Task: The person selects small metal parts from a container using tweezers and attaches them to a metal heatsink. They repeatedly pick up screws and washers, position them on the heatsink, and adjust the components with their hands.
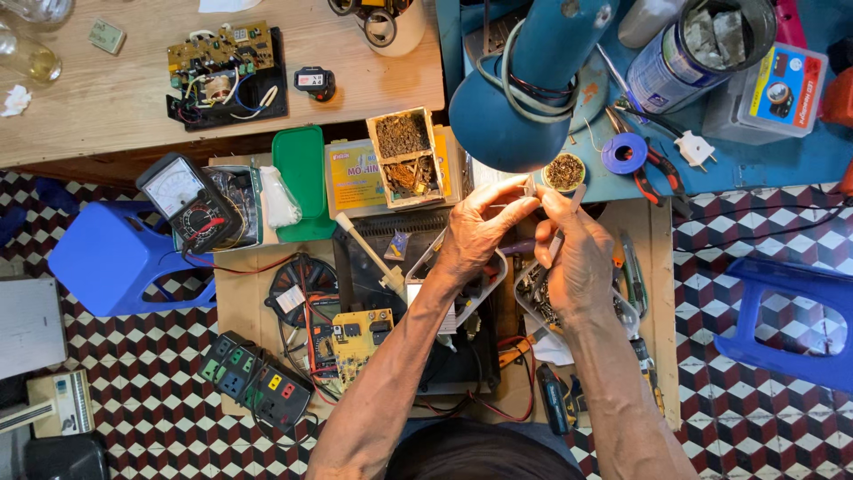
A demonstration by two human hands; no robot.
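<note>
I see my left hand [475,233] pinching a tiny pale part [530,187] at its fingertips, while my right hand [577,253], just beside it, grips a slim tool [576,199] angled up past the part.

I have one view only, from a camera worn on the person's head, looking almost straight down, so no second view shares the scene. The top of the head fills the frame's six o'clock edge, and both forearms run up from there toward the centre. The left hand [480,233] and right hand [577,258] meet just above centre, near the lens. A wooden table [107,107] lies at eleven o'clock, a blue lamp [520,89] at one o'clock, tiled floor [764,222] at three and eight o'clock.
</note>
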